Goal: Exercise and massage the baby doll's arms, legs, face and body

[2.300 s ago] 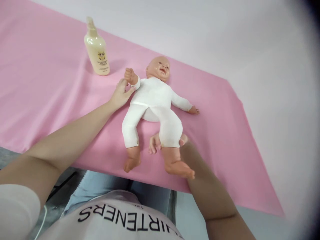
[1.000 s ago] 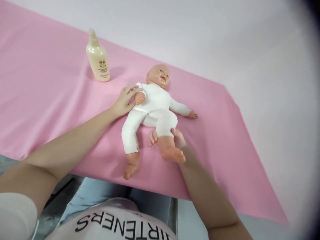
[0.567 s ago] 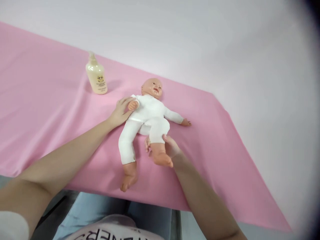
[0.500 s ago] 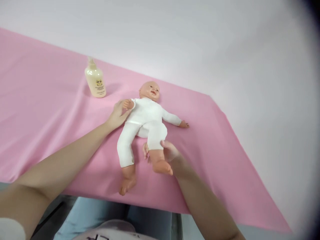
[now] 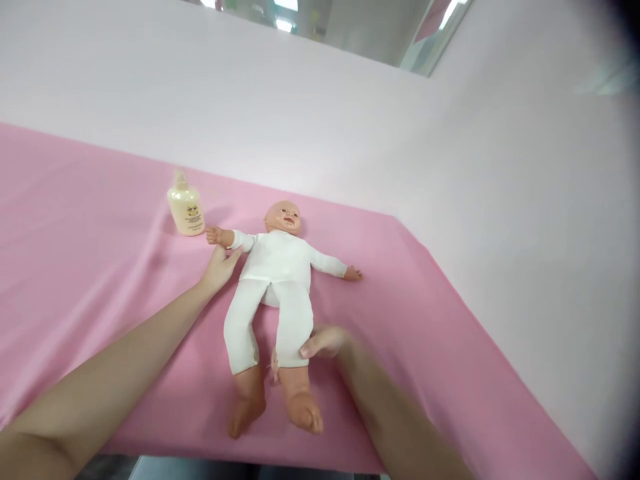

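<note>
A baby doll (image 5: pixel 277 260) in a white long-sleeved top and white leggings lies on its back, head away from me. Its bare feet point toward the near edge of the table. My left hand (image 5: pixel 220 268) is closed around the doll's forearm on the left, thumb on the sleeve and other fingers hidden beneath. That arm stretches out to the left. My right hand (image 5: pixel 323 343) grips the doll's lower leg on the right, thumb on top and fingers showing on the inner side. The doll's other arm rests outstretched on the cloth.
A pink cloth (image 5: pixel 390 293) with soft folds covers the table. At the back left stands a cream-coloured pump bottle (image 5: pixel 186 210), close to the doll's hand. White walls (image 5: pixel 320 127) rise behind and to the right, with a window (image 5: pixel 350 30) at the top.
The doll's left-side arm has swung from its chest out to the side with my left hand. Its right-side leg, bent before, is now straighter and lower. My view has tilted upward.
</note>
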{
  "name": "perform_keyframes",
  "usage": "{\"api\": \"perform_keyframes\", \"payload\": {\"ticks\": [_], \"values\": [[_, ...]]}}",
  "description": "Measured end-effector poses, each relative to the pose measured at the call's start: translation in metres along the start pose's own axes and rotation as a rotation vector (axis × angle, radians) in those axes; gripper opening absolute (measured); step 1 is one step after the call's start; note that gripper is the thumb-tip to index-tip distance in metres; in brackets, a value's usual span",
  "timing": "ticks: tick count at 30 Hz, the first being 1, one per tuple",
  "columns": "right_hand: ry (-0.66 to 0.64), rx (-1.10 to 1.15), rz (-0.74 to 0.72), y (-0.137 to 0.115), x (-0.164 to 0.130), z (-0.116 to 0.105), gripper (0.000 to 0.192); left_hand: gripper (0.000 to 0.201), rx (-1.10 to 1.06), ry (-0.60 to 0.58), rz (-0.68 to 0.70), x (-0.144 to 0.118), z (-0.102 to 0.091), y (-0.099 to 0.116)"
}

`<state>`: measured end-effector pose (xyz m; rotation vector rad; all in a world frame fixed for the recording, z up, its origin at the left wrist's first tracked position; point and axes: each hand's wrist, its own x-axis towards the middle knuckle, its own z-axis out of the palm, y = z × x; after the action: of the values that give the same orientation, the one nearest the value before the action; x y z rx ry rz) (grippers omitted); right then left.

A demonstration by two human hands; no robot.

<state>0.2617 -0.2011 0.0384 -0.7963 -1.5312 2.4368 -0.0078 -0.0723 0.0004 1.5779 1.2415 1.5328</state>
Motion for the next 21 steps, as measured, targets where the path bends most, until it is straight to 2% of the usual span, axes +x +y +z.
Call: {"api": "perform_keyframes", "payload": {"ticks": [3, 5, 8, 11, 13, 15, 18, 21], "values": [[-0.061, 0.010, -0.093, 0.003, 0.004, 0.000, 0.062, 0.035, 0.060, -0.003, 0.093, 0.000, -0.001, 0.001], [0.010, 0.032, -0.214, 0.004, 0.008, 0.001, 0.066, 0.033, 0.124, -0.002, 0.167, -0.001, -0.002, 0.003], [0.170, 0.193, -0.345, 0.001, 0.014, 0.001, 0.071, 0.037, 0.261, -0.048, 0.275, -0.004, -0.004, 0.003], [0.433, 0.318, -0.346, -0.003, 0.016, 0.000, 0.059, 0.041, 0.404, -0.238, 0.338, -0.007, -0.005, 0.000], [0.547, 0.345, -0.349, -0.004, 0.016, 0.000, 0.051, 0.043, 0.450, -0.307, 0.348, -0.008, -0.005, -0.002], [0.536, 0.344, -0.371, -0.003, 0.016, 0.000, 0.050, 0.043, 0.454, -0.302, 0.338, -0.009, -0.005, -0.003], [0.409, 0.294, -0.429, 0.000, 0.017, 0.001, 0.054, 0.043, 0.408, -0.279, 0.324, -0.008, -0.004, -0.002], [0.320, 0.210, -0.460, 0.000, 0.016, 0.002, 0.064, 0.041, 0.301, -0.197, 0.286, -0.006, -0.001, -0.002]]}}
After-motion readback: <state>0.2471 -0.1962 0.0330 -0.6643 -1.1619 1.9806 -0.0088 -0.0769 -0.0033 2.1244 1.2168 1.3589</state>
